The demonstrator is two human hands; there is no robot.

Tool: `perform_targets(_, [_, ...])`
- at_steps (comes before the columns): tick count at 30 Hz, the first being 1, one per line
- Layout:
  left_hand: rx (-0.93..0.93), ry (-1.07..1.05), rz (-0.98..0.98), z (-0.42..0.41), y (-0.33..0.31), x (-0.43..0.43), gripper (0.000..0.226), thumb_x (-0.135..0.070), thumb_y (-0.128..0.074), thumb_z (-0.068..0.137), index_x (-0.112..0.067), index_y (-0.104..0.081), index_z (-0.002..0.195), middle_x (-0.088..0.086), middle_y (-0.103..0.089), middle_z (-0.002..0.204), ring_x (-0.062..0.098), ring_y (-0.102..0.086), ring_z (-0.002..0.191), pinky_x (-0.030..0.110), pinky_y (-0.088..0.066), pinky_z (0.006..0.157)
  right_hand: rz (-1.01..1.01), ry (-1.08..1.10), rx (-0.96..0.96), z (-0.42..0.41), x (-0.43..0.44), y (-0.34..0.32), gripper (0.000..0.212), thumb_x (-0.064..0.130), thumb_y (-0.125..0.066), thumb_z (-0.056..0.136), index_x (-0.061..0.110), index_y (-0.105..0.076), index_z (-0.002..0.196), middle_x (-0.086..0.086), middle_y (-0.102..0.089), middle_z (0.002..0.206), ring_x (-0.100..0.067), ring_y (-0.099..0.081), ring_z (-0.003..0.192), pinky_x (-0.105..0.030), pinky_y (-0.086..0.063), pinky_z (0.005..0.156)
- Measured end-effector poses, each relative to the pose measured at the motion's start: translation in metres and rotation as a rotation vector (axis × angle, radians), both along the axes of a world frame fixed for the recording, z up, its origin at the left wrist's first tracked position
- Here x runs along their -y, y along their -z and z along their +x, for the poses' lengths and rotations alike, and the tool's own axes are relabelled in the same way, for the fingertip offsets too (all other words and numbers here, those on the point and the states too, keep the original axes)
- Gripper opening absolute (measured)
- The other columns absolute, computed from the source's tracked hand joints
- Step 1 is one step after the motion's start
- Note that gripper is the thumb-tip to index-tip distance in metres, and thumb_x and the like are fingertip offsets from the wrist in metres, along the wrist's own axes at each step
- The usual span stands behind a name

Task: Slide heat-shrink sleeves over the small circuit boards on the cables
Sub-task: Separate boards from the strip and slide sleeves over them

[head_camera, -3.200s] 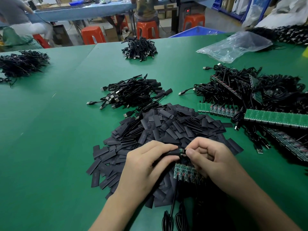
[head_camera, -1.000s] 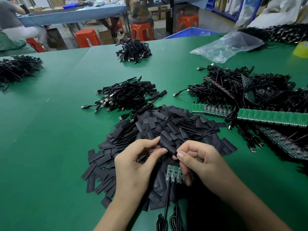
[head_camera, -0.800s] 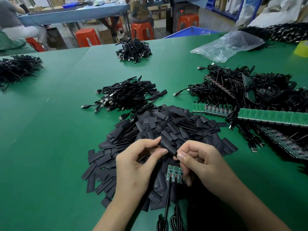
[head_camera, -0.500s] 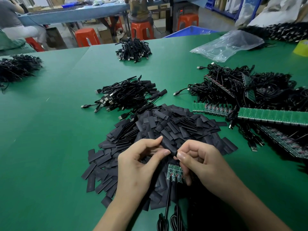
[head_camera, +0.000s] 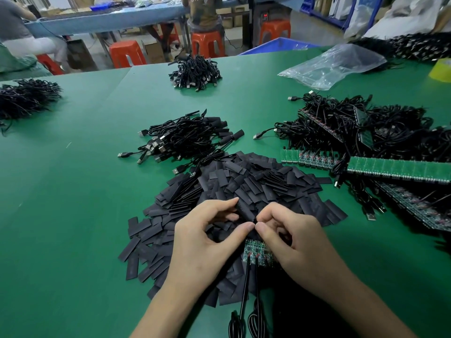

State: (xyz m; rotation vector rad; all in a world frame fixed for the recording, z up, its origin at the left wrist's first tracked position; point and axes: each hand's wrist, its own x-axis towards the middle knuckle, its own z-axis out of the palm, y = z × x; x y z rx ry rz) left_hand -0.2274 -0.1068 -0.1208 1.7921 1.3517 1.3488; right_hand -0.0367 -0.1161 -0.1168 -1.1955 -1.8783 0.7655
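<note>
- The left hand [head_camera: 205, 242] pinches one black heat-shrink sleeve [head_camera: 245, 209] between thumb and forefinger, low in the middle of the frame. The sleeve points up and to the left, away from the fingers.
- The right hand [head_camera: 292, 242] is closed in a narrow pinch at the lower end of this sleeve; its thumb tip touches the left thumb tip. What it holds there is hidden; I think it is the end of a cable or board, but I cannot tell.
- Just under the hands lies a short green strip of small circuit boards [head_camera: 256, 252], with two black cables [head_camera: 245, 296] going down to the lower edge of the frame.
- Risk: the sleeve is flat and soft, so its mouth may close and catch on the corner of a board; pushing then can fold the sleeve.
- Risk: a strong pull may stress the joint where the cable meets the board.
- Risk: both hands work over the loose sleeve pile [head_camera: 231, 191], so another sleeve can be dragged along or the pile scattered on the green table [head_camera: 73, 215].
- Counts: two hands, one sleeve in the grip, two cables visible below the strip.
- The loose sleeves are too many to count, surely more than a hundred.
- I see five heaps of black cables: upper left, upper middle, middle, right, and far upper right.
- At the right there are several long board strips [head_camera: 400, 168]; some lie under cables, so the exact number is unclear.
- One clear plastic bag [head_camera: 334, 64] lies in the upper right.
</note>
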Motion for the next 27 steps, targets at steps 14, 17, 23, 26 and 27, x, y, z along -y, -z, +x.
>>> perform_targets(14, [-0.28,-0.008,0.03,-0.0028,-0.0051,0.0045,0.038,-0.04,-0.073,0.076,-0.027,-0.074,0.112,-0.02,-0.068,0.093,0.006,-0.069,0.088,0.019,-0.054,0.078,0.122,0.024,0.253,-0.0048,0.0048,-0.0015,0.014,0.03,-0.056,0.098,0.029,-0.051,0.085,0.017,-0.04,0.061,-0.008,-0.044,0.057,-0.021,-0.033,0.053])
perform_targets(17, [-0.335,-0.023,0.04,-0.0011,-0.0053,0.0066,0.038,-0.04,-0.069,0.077,-0.029,-0.073,0.113,-0.022,-0.067,0.097,0.003,-0.067,0.089,0.02,-0.054,0.076,0.153,0.019,0.301,-0.006,0.0067,-0.003,0.014,0.03,-0.056,0.099,0.028,-0.051,0.086,0.018,-0.039,0.063,-0.006,-0.041,0.057,-0.02,-0.032,0.054])
perform_targets(23, [-0.392,-0.073,0.051,0.0025,-0.0064,0.0092,0.036,-0.038,-0.066,0.077,-0.026,-0.074,0.109,-0.019,-0.068,0.097,0.003,-0.066,0.088,0.024,-0.055,0.078,0.18,0.027,0.33,-0.0085,0.0071,-0.0053,0.014,0.029,-0.053,0.099,0.026,-0.053,0.085,0.022,-0.034,0.063,-0.005,-0.038,0.057,-0.017,-0.027,0.055])
perform_targets(26, [-0.404,-0.084,0.053,0.0026,-0.0072,0.009,0.035,-0.038,-0.065,0.076,-0.024,-0.074,0.107,-0.018,-0.068,0.095,0.004,-0.066,0.086,0.026,-0.055,0.078,0.195,0.025,0.346,-0.0093,0.0075,-0.0067,0.013,0.027,-0.054,0.099,0.026,-0.054,0.086,0.019,-0.035,0.065,-0.006,-0.04,0.057,-0.02,-0.031,0.054])
perform_targets(27, [-0.408,-0.087,0.052,0.0028,-0.0076,0.0091,0.034,-0.038,-0.065,0.077,-0.024,-0.074,0.106,-0.018,-0.069,0.095,0.004,-0.066,0.086,0.026,-0.055,0.077,0.2,0.023,0.348,-0.0094,0.0075,-0.0073,0.013,0.027,-0.054,0.099,0.026,-0.054,0.086,0.018,-0.037,0.066,-0.007,-0.041,0.056,-0.021,-0.032,0.053])
